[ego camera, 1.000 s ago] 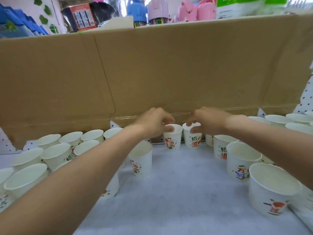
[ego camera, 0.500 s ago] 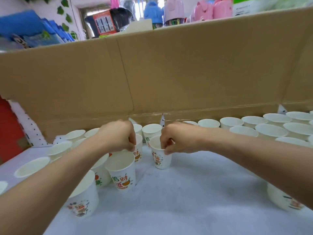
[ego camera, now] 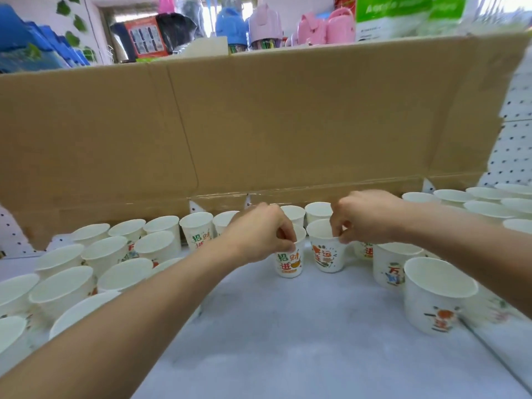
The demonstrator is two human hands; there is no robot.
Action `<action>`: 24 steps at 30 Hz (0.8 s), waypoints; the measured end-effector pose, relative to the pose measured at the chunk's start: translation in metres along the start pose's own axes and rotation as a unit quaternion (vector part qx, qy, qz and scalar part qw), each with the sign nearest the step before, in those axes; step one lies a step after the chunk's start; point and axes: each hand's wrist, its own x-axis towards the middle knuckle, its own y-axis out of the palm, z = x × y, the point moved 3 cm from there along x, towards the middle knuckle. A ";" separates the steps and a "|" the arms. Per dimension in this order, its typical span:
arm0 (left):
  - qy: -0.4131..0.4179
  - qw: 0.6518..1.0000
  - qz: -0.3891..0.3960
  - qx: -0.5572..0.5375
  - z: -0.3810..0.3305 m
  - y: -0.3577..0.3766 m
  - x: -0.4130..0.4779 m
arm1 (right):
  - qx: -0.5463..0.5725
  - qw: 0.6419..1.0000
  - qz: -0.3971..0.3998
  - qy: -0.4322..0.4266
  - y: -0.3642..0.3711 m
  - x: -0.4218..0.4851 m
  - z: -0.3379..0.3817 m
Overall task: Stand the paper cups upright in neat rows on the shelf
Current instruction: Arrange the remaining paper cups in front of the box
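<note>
Left hand (ego camera: 259,231) pinched the rim of a printed paper cup (ego camera: 289,262), fingers curled over the lip. Right hand (ego camera: 365,217) was clamped the same way on the neighbouring cup (ego camera: 328,259), fingertips at its rim. Both cups stood upright on the white shelf (ego camera: 288,326), just beside each other w/ a slim gap. They were in front of the back row of cups (ego camera: 197,228) lining the cardboard sheet (ego camera: 259,125). More cups crowded the left side (ego camera: 115,254); a couple more (ego camera: 434,298) stood near the right edge.

Risks, as I judge them:
- A rim pinch on thin paper could crease the lip or squash it oval if squeezed hard.
- The cups looked light, so letting go w/ a finger hooked inside would prob. drag or tip one over.
- The left forearm reached low, close over the left cluster, so a careless pull-back could knock several down, domino-style.
- The gap btwn the two held cups was tight, so nudging one into the other, or into the back row, could shove the line crooked.

Whether both bases sat fully flat: couldn't tell.
</note>
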 end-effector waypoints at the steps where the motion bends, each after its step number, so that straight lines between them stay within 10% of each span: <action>1: -0.002 1.000 -0.002 -0.007 0.000 0.002 0.003 | -0.012 1.000 -0.005 0.007 0.001 0.000 -0.002; 17: -0.015 0.997 -0.044 -0.063 -0.004 -0.004 -0.006 | -0.039 0.997 -0.035 0.049 -0.010 -0.008 0.009; 24: -0.098 0.953 -0.278 -0.062 0.035 -0.029 -0.138 | 0.299 0.945 -0.098 -0.092 -0.020 0.010 0.117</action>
